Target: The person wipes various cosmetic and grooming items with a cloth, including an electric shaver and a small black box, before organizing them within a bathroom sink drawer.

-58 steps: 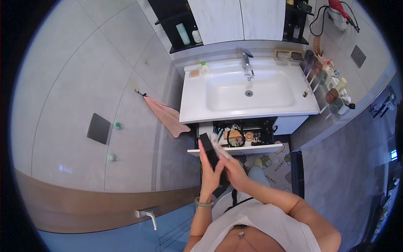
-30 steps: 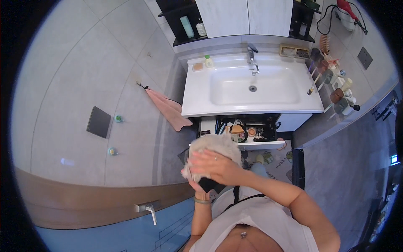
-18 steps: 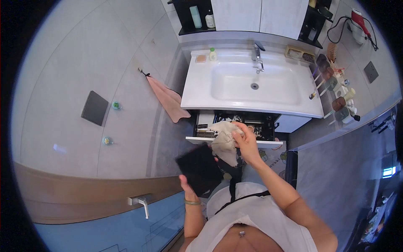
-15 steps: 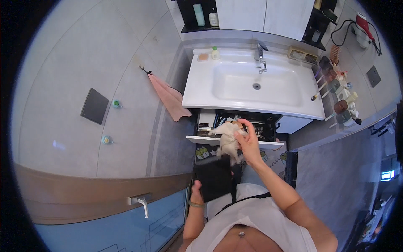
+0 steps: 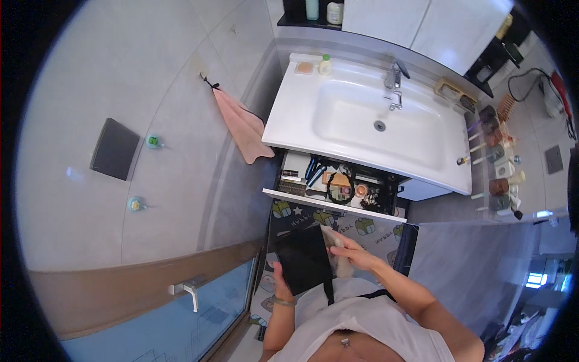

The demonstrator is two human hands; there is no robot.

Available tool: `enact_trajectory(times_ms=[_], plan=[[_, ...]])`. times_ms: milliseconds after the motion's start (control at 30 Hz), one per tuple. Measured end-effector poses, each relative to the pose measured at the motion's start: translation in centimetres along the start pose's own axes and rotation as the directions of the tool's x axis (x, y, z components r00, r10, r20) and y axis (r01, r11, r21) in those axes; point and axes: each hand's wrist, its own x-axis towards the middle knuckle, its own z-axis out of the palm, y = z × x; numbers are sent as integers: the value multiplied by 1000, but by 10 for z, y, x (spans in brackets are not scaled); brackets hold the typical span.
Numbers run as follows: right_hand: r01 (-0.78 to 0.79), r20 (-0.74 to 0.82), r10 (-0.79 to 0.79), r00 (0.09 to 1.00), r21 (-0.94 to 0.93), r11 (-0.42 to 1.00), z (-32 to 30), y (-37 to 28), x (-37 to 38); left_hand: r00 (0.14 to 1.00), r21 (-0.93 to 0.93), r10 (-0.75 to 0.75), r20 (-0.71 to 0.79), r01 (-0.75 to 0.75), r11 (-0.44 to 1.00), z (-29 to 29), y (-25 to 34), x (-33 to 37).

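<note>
My left hand (image 5: 280,281) grips the left side of a black box-like case (image 5: 301,258) in front of my body. A dark strap hangs from the case's lower right corner. My right hand (image 5: 356,253) pinches a crumpled cream cloth (image 5: 344,266) against the right edge of the case. Part of the cloth is hidden behind the fingers and the case. Beyond both hands a white drawer (image 5: 329,206) stands pulled out under the sink. Inside it lie a black braided ring (image 5: 330,192), a hairbrush (image 5: 293,189), and several small cosmetics.
Above the drawer is a white sink (image 5: 289,130) with a chrome faucet (image 5: 395,75). A pink towel (image 5: 238,123) hangs on the left wall. Clear wall holders (image 5: 499,154) with brushes line the right. A patterned mat (image 5: 365,226) covers the floor below the drawer.
My right hand has brought the cloth from over the drawer down toward me, to the case's right edge. The drawer's contents are now uncovered. The view has shifted and tilted slightly.
</note>
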Motion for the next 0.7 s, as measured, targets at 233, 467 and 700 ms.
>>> enact_trajectory(times_ms=[233,467,700], plan=[[-148,156,108,982,269,952,-40,2,54,971,-73,89,-220,-108,991,-22,-34,18],[-379,214,314,925,462,802,-71,24,101,938,-57,98,-332,-123,991,-30,-28,57],[-69,-454,21,891,-89,994,-145,38,227,874,91,136,-467,-106,990,-108,-23,98]])
